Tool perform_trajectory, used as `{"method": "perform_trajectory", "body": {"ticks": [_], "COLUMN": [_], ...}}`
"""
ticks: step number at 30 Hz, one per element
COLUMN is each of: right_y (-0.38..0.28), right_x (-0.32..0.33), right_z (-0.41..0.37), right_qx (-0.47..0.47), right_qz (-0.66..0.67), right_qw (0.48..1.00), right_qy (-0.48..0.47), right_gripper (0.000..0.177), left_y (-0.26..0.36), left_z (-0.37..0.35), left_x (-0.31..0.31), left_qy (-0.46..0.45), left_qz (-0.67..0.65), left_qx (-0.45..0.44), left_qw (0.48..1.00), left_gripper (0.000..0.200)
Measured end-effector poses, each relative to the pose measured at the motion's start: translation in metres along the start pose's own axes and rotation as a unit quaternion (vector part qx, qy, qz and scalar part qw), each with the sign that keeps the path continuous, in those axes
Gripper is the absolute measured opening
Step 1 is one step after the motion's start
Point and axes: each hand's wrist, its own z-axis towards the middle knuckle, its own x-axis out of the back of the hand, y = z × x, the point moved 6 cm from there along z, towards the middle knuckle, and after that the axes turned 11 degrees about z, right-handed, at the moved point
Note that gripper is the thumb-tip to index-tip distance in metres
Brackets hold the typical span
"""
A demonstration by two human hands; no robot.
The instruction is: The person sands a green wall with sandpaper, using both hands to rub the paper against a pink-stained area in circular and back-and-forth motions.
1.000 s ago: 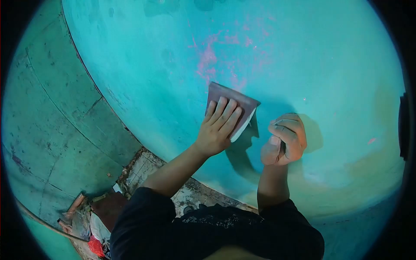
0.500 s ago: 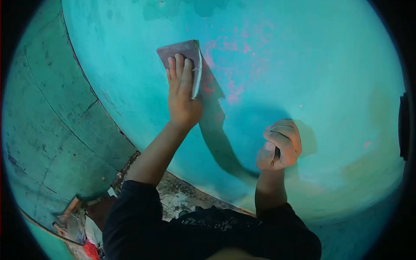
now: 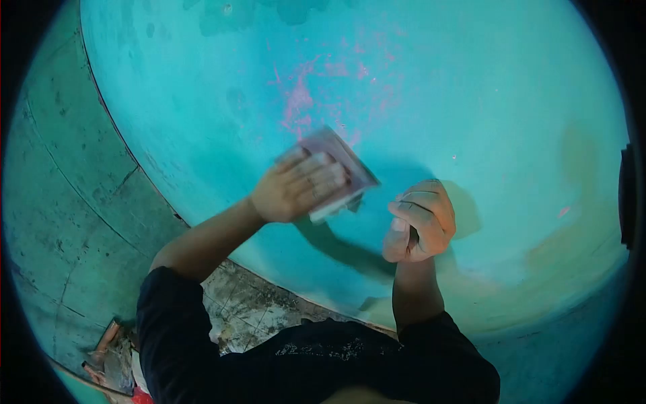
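Note:
My left hand point(image 3: 293, 188) presses a folded sheet of sandpaper point(image 3: 330, 143) on the turquoise wall point(image 3: 525, 87). Its fingers lie over the sheet's brownish face, slightly smeared by motion; a pale edge shows below. Pink patches point(image 3: 299, 101) show through the paint just above the sheet. To the right, my right hand point(image 3: 424, 219) is curled closed in front of the wall, thumb against the fingers. Whatever it may hold is hidden inside the fingers.
A green wall point(image 3: 60, 188) meets the turquoise one at the left. Below is a dirty tiled floor point(image 3: 249, 310), with a pile of rubbish and plastic point(image 3: 118, 360) at lower left. A dark object point(image 3: 627, 195) sits at the right edge.
My left hand has swept the sandpaper down and to the right, turning it, closer to my right hand. The right hand keeps its closed shape, and the view has shifted slightly.

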Motion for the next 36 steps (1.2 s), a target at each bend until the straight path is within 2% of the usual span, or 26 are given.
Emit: {"method": "perform_trajectory", "body": {"ticks": [1,2,4,5,6,7,8,10,11,14,15,16,18,20,21,22,23,24,25,26,28,30,31,34,35,36], "right_y": [0.000,0.000,-0.001,0.001,-0.001,-0.001,0.001,0.002,0.003,0.000,0.001,0.004,0.007,0.010,0.015,0.018,0.016,0.016,0.020,0.025,0.020,0.014,0.012,0.018,0.019,0.017], "right_x": [0.000,0.001,-0.006,-0.009,-0.007,-0.009,-0.011,-0.008,-0.010,-0.013,-0.015,-0.018,-0.016,-0.029,-0.033,-0.042,-0.049,-0.055,-0.058,-0.055,-0.045,-0.040,-0.042,-0.040,-0.038,-0.035], "right_z": [0.002,0.004,0.005,0.005,0.004,0.005,0.007,0.006,0.007,0.016,0.019,0.024,0.037,0.044,0.055,0.066,0.069,0.071,0.078,0.082,0.081,0.076,0.075,0.079,0.078,0.077], "right_qx": [0.002,-0.003,0.011,0.022,0.018,0.024,0.030,0.031,0.032,0.017,0.002,-0.008,-0.006,-0.024,-0.023,0.027,0.078,0.079,0.046,0.013,0.027,0.049,0.043,0.057,0.059,0.061], "right_qz": [-0.001,-0.005,-0.040,-0.059,-0.060,-0.059,-0.060,-0.064,-0.068,-0.081,-0.052,-0.021,0.008,0.048,0.049,0.043,0.038,0.039,0.047,0.053,0.046,0.003,0.003,0.027,0.033,0.038], "right_qw": [1.000,1.000,0.999,0.998,0.997,0.996,0.995,0.995,0.993,0.989,0.987,0.982,0.977,0.912,0.913,0.907,0.897,0.894,0.914,0.931,0.937,0.923,0.924,0.934,0.938,0.943], "right_qy": [0.009,0.011,-0.014,-0.029,-0.036,-0.055,-0.070,-0.068,-0.091,-0.120,-0.154,-0.185,-0.214,-0.407,-0.403,-0.417,-0.434,-0.438,-0.401,-0.360,-0.345,-0.383,-0.381,-0.351,-0.339,-0.325], "right_gripper": [0.009,0.009,0.010,0.011,0.011,0.012,0.012,0.010,0.009,0.006,0.006,0.006,0.007,0.009,0.009,0.008,0.007,0.007,0.009,0.011,0.012,0.011,0.011,0.012,0.012,0.012], "left_y": [-0.027,-0.050,-0.060,-0.035,-0.005,0.009,-0.001,-0.043,-0.071,-0.043,-0.013,0.007,-0.022,-0.080,-0.097,-0.092,-0.073,-0.054,-0.033,-0.017,-0.024,-0.060,-0.053,-0.002,0.017,0.016], "left_z": [0.003,0.019,0.017,0.018,0.015,0.013,0.016,0.028,0.029,0.013,0.004,0.001,0.007,0.016,0.011,0.010,0.012,0.012,0.009,0.010,0.013,0.008,0.007,0.011,0.008,0.004], "left_x": [0.004,0.017,0.015,0.006,0.003,0.006,0.008,0.023,0.026,0.007,-0.002,0.004,0.014,0.036,0.036,0.030,0.021,0.013,0.006,0.006,0.016,0.023,0.022,0.000,-0.002,-0.001], "left_qy": [0.054,0.105,0.213,0.117,0.023,-0.004,0.000,0.071,0.102,0.099,0.035,0.005,0.006,0.099,0.168,0.166,0.139,0.113,0.080,0.049,0.071,0.100,0.095,0.059,0.025,0.009], "left_qz": [-0.006,0.159,0.057,0.049,0.044,0.025,0.028,0.026,0.097,0.052,0.058,0.040,0.026,0.064,0.067,0.067,0.060,0.055,0.089,0.060,0.068,0.103,0.098,0.060,0.021,0.027], "left_qx": [0.095,0.130,0.303,0.155,0.007,-0.062,-0.065,0.052,0.127,0.137,0.021,-0.028,0.000,0.185,0.272,0.270,0.227,0.184,0.121,0.089,0.082,0.213,0.212,0.138,0.062,0.036], "left_qw": [0.994,0.973,0.927,0.980,0.999,0.998,0.998,0.996,0.982,0.984,0.997,0.999,1.000,0.976,0.945,0.946,0.962,0.975,0.985,0.993,0.992,0.966,0.968,0.987,0.998,0.999], "left_gripper": [0.062,0.056,0.051,0.050,0.050,0.046,0.046,0.047,0.051,0.046,0.042,0.042,0.044,0.049,0.062,0.062,0.058,0.053,0.044,0.038,0.040,0.043,0.043,0.038,0.037,0.042]}}
